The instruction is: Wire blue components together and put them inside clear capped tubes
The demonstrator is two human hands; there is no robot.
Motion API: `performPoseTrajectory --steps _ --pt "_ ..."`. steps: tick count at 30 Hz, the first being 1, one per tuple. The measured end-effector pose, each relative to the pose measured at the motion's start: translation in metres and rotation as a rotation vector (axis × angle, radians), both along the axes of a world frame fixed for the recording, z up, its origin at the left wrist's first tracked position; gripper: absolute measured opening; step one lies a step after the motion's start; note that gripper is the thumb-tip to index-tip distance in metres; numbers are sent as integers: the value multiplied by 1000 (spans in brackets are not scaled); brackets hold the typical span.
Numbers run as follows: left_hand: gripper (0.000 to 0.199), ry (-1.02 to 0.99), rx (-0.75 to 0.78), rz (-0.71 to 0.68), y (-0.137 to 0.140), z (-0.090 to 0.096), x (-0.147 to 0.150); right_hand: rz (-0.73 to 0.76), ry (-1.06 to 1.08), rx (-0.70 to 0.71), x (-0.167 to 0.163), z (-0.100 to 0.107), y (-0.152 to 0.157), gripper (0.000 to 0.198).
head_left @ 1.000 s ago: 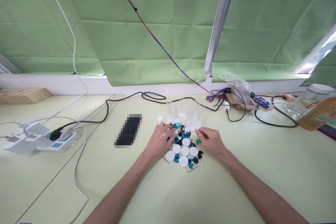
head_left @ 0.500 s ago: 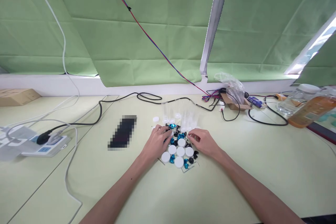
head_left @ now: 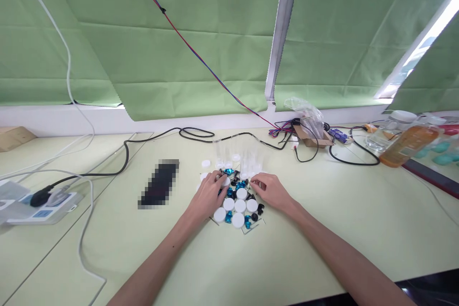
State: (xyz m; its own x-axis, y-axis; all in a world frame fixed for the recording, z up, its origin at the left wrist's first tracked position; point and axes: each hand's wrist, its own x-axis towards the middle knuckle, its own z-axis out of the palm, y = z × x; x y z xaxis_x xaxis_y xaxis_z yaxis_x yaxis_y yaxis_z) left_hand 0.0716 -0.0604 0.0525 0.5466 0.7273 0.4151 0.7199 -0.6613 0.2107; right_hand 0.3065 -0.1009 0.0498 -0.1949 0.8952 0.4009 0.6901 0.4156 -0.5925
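Between the two hands, a cluster of small parts (head_left: 240, 206) is lying on the pale table (head_left: 222, 267), spreading from the fingertips toward the near side. The left hand (head_left: 205, 196) is resting at the cluster's left edge, its fingers curving over a white cap (head_left: 225, 181); whether they are gripping it, I cannot tell. The right hand (head_left: 271, 191) is resting at the right edge, its thumb and forefinger bending toward each other; anything sitting between them is too small to make out. White lids (head_left: 238, 221) are lying flat in the cluster's near half, with blue pieces (head_left: 228, 217) sitting among them and between the hands. Black pieces (head_left: 254, 217) are lying there too, some just on the near side of the right hand. L-shaped keys (head_left: 250, 229) are lying at the cluster's near edge. Beyond the fingertips, clear containers (head_left: 247, 165) are standing close together. Well left of the left hand, a pixelated dark rectangle (head_left: 158, 184) is lying on the table.
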Motion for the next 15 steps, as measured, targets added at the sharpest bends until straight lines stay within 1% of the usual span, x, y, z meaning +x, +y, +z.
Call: performPoseTrajectory --steps 6,15 --pt "27 17 -32 18 0 1 0 -3 -1 0 0 0 1 17" --pt "24 3 -34 4 3 0 0 -1 15 16 1 -1 3 16"
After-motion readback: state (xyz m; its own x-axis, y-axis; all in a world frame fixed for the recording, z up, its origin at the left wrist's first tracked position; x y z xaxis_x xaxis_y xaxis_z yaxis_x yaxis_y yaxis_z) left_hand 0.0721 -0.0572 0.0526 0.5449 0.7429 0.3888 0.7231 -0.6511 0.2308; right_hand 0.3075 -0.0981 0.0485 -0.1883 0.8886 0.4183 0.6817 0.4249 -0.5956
